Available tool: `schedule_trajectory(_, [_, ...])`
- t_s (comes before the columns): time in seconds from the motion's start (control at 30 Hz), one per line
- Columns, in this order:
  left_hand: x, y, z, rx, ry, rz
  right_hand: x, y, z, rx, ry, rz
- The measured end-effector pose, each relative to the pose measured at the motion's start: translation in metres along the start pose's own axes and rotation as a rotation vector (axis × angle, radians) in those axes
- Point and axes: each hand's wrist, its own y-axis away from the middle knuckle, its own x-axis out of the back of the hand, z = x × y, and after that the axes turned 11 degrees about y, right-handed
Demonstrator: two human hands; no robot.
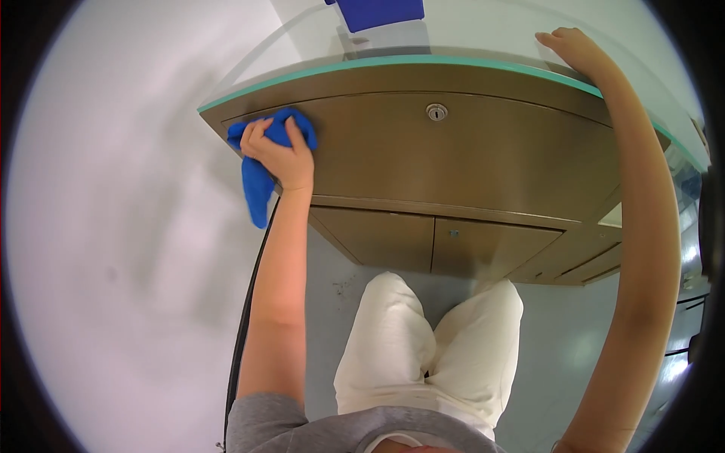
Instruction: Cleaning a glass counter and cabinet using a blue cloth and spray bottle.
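Observation:
My left hand (281, 157) is closed on a blue cloth (258, 189). It presses the bunched cloth against the left end of a brown metal drawer front (362, 147), and one end of the cloth hangs below the hand. On the far right, my right arm reaches over the counter's edge. My right hand (575, 51) rests on the clear glass top (483, 38) with nothing visible in it; its fingers are loosely bent and partly stretched toward the left. A round metal keyhole lock (436, 112) sits high on the drawer front, near its middle.
A blue bin (380, 13) stands on the glass top at the back. The glass has a greenish edge (393, 60). Lower cabinet doors (377, 234) lie under the drawer, above a grey floor (559, 332). A white wall (128, 226) is at the left; dark cables (683, 351) show at the right.

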Motion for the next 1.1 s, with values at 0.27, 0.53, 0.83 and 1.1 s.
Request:
schedule_trajectory(0.27, [0.038, 0.009, -0.040, 0.636, -0.138, 0.037, 0.001, 0.004, -0.007, -0.047, 0.098, -0.026])
schedule_trajectory(0.53, [-0.035, -0.031, 0.105, -0.104, 0.224, -0.120, -0.005, -0.007, 0.015, 0.009, 0.066, 0.007])
schedule_trajectory(0.83, [-0.024, -0.037, 0.050, -0.123, 0.096, -0.001, -0.009, -0.008, 0.004, -0.038, 0.012, 0.026])
schedule_trajectory(1.1, [0.007, -0.066, -0.046, 0.586, 0.078, 0.365, -0.011, -0.018, 0.016, 0.018, 0.053, 0.061])
